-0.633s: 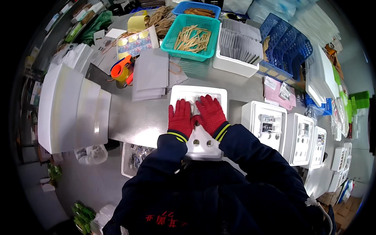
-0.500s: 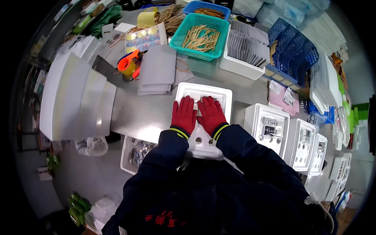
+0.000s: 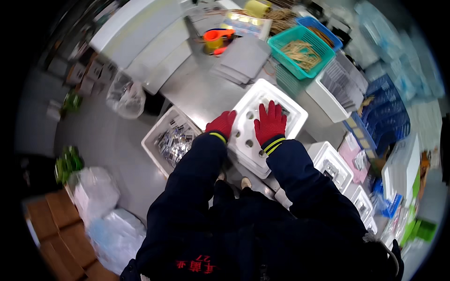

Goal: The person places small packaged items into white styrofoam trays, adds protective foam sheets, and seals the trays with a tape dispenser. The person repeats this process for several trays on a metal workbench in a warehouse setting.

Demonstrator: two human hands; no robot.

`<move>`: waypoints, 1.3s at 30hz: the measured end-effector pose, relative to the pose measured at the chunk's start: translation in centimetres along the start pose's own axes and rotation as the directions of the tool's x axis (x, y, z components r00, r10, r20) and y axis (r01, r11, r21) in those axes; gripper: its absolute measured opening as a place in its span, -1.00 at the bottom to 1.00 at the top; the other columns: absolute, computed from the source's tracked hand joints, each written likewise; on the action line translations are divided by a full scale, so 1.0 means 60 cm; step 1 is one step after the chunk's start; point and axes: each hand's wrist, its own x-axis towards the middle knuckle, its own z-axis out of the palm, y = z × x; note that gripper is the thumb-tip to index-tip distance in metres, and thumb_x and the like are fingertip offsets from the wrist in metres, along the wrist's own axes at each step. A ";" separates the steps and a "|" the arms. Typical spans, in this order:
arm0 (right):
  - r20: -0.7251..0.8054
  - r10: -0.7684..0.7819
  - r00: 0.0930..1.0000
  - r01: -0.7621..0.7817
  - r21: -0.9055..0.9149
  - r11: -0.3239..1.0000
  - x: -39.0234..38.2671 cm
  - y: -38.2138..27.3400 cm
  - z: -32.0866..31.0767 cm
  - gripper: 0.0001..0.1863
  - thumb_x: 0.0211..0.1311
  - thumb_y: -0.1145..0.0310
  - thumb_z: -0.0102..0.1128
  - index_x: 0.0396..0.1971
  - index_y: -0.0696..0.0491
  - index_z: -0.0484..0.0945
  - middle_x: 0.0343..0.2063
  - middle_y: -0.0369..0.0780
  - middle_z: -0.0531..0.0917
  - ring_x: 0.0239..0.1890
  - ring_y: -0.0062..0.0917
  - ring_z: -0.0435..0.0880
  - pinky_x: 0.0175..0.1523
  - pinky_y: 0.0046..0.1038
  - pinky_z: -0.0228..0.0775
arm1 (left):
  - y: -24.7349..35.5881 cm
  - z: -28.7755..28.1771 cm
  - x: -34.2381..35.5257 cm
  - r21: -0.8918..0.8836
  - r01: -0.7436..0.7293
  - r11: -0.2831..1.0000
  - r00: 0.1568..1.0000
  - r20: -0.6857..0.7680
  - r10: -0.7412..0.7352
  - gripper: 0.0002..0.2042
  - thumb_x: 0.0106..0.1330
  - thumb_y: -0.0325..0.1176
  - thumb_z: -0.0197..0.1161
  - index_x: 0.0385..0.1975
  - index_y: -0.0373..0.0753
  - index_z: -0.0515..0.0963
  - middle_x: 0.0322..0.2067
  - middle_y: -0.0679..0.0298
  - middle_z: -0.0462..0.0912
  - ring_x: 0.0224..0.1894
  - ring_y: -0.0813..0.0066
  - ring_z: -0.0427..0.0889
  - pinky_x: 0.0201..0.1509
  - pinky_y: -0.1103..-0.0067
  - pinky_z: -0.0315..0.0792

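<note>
A white foam box (image 3: 243, 146) with round holes in its top sits at the table's front edge. My right hand (image 3: 270, 118), in a red glove, lies on its upper right part with fingers spread, partly covering a small item. My left hand (image 3: 221, 123), gloved likewise, has its fingers bent at the box's left edge, gripping it. Just left of the box is a white bin (image 3: 154, 151) full of small silvery packets.
Tall foam blocks (image 3: 150, 61) stand upper left, with orange scissors and tape (image 3: 213, 43), grey sheets (image 3: 239, 63) and a green basket (image 3: 288, 41) behind. Foam boxes (image 3: 337, 182) line the right, near blue racks (image 3: 384, 117). Cartons (image 3: 61, 234) and bagged items (image 3: 112, 232) lie lower left.
The view has swung, bringing the bin and floor fully in. My left hand has slid left from the box's top to its edge; my right hand stays on top, fingers more spread.
</note>
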 end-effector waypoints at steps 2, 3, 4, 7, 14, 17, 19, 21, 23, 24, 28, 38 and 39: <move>-0.024 -0.138 0.990 0.139 0.077 0.987 0.023 -0.035 0.015 -0.40 0.08 0.06 0.05 0.14 -0.03 0.28 0.20 -0.09 0.21 0.24 -0.15 0.13 0.19 0.05 -0.01 | -0.001 0.008 -0.021 0.046 -0.054 0.997 0.988 -0.145 0.060 -0.55 0.31 0.07 -0.26 0.01 -0.05 0.35 -0.01 0.22 0.50 0.01 0.23 0.48 0.00 0.24 0.29; -0.040 -0.181 0.983 0.185 0.141 0.973 0.031 -0.039 0.039 -0.39 0.09 0.03 0.04 0.14 -0.03 0.28 0.20 -0.10 0.21 0.25 -0.16 0.13 0.19 0.04 -0.01 | -0.013 0.027 -0.026 -0.024 -0.009 1.000 0.969 -0.249 0.003 -0.58 0.30 0.01 -0.18 0.05 -0.04 0.35 0.06 0.23 0.43 0.02 0.26 0.47 0.03 0.25 0.29; 0.142 -0.173 0.975 0.165 0.069 0.984 0.040 -0.061 0.056 -0.38 0.10 -0.01 0.01 0.14 -0.01 0.28 0.22 -0.11 0.19 0.26 -0.17 0.11 0.25 -0.05 -0.04 | -0.052 0.026 -0.054 0.071 -0.056 0.996 0.955 -0.287 0.074 -0.57 0.30 -0.03 -0.14 0.07 -0.09 0.34 0.07 0.20 0.42 0.03 0.25 0.46 0.06 0.25 0.28; 0.125 -0.124 0.984 0.028 0.584 0.811 0.032 -0.038 0.157 -0.37 0.20 0.14 -0.08 0.24 0.05 0.08 0.27 -0.17 0.13 0.24 -0.34 0.19 0.25 -0.31 0.05 | -0.154 -0.001 -0.215 -0.065 -0.074 0.995 0.919 -0.393 0.043 -0.57 0.30 -0.10 -0.07 0.07 -0.24 0.34 0.03 0.07 0.43 0.06 0.18 0.43 0.13 0.32 0.27; 0.052 -0.271 0.961 0.256 0.200 0.946 0.078 0.009 0.164 -0.44 0.22 0.15 -0.06 0.16 0.13 0.22 0.17 0.01 0.23 0.14 -0.19 0.25 0.17 -0.31 0.11 | -0.280 0.038 -0.735 -0.562 0.383 0.733 0.641 -0.410 -0.649 -0.60 0.32 -0.12 -0.04 0.01 -0.28 0.39 -0.07 0.01 0.50 0.00 0.12 0.46 0.07 0.42 0.33; 0.202 -0.491 0.848 0.522 -0.153 0.839 0.155 0.068 0.192 -0.46 0.22 0.12 -0.06 0.09 0.19 0.29 0.15 0.08 0.26 0.14 -0.10 0.30 0.20 -0.24 0.14 | -0.383 0.210 -0.931 -0.686 0.442 0.578 0.429 -0.404 -0.808 -0.62 0.31 -0.11 -0.03 -0.04 -0.25 0.42 -0.24 0.13 0.56 -0.19 0.29 0.55 -0.09 0.46 0.40; 0.401 -0.403 0.823 0.546 -0.363 0.755 0.225 0.101 0.177 -0.48 0.19 0.06 -0.10 0.00 0.14 0.38 0.03 0.07 0.38 0.06 -0.11 0.38 0.08 -0.12 0.23 | -0.367 0.212 -1.023 -0.826 0.399 0.399 0.314 -0.286 -0.905 -0.64 0.30 -0.12 -0.03 -0.08 -0.25 0.45 -0.37 0.21 0.58 -0.33 0.38 0.57 -0.21 0.47 0.42; 0.679 -0.299 0.670 0.732 -0.538 0.418 0.301 0.059 0.162 -0.50 0.09 0.03 -0.02 -0.07 0.09 0.43 -0.06 0.03 0.45 -0.03 -0.09 0.45 0.02 -0.08 0.26 | -0.382 0.271 -1.100 -0.840 0.390 0.378 0.246 -0.300 -0.922 -0.69 0.30 -0.17 -0.06 -0.10 -0.21 0.45 -0.21 0.15 0.54 -0.14 0.19 0.51 -0.08 0.40 0.39; 0.317 -0.263 0.911 0.398 -0.513 0.761 0.237 -0.089 0.215 -0.54 0.02 0.11 0.06 -0.08 0.02 0.47 -0.07 -0.04 0.49 0.01 -0.07 0.42 0.10 -0.10 0.24 | -0.372 0.295 -1.174 -0.822 0.450 0.349 0.133 -0.325 -0.937 -0.70 0.29 -0.19 -0.04 -0.10 -0.21 0.46 -0.17 0.13 0.54 -0.09 0.14 0.50 -0.04 0.38 0.38; 0.311 -0.460 0.832 0.551 -0.364 0.751 0.225 -0.175 0.230 -0.52 -0.03 0.10 0.10 -0.10 0.04 0.48 -0.09 -0.07 0.52 -0.01 -0.07 0.43 0.09 -0.10 0.25 | -0.374 0.328 -1.190 -0.824 0.441 0.357 0.077 -0.361 -0.929 -0.70 0.29 -0.19 -0.03 -0.10 -0.21 0.46 -0.17 0.13 0.55 -0.09 0.14 0.50 -0.04 0.38 0.38; 0.336 -0.884 0.324 0.913 0.136 0.386 0.038 -0.436 0.345 -0.61 0.11 0.12 -0.06 -0.22 0.09 0.52 -0.20 -0.09 0.58 -0.13 -0.18 0.53 -0.06 -0.22 0.39 | -0.365 0.284 -1.215 -0.957 0.191 0.217 -0.004 -0.222 -0.975 -0.65 0.27 -0.13 -0.01 -0.09 -0.22 0.46 -0.15 0.12 0.55 -0.09 0.14 0.51 -0.03 0.40 0.38; 0.565 -0.556 -0.610 0.636 0.768 0.081 -0.526 -0.817 0.218 -0.59 0.16 0.14 0.02 -0.06 0.08 0.48 -0.12 -0.09 0.57 -0.03 -0.26 0.52 0.08 -0.36 0.33 | -0.461 0.355 -1.337 -0.971 -0.179 0.155 -0.440 -0.062 -0.896 -0.61 0.19 -0.24 0.20 -0.02 -0.30 0.42 -0.41 0.24 0.61 -0.40 0.56 0.57 -0.27 0.62 0.45; 0.595 -0.505 -0.625 0.658 0.750 0.069 -0.538 -0.843 0.233 -0.58 0.16 0.14 0.02 -0.06 0.08 0.47 -0.11 -0.09 0.57 -0.02 -0.26 0.51 0.09 -0.36 0.32 | -0.495 0.353 -1.346 -0.946 -0.278 0.165 -0.483 -0.010 -0.876 -0.61 0.19 -0.27 0.20 -0.02 -0.32 0.40 -0.46 0.27 0.59 -0.43 0.60 0.55 -0.33 0.62 0.45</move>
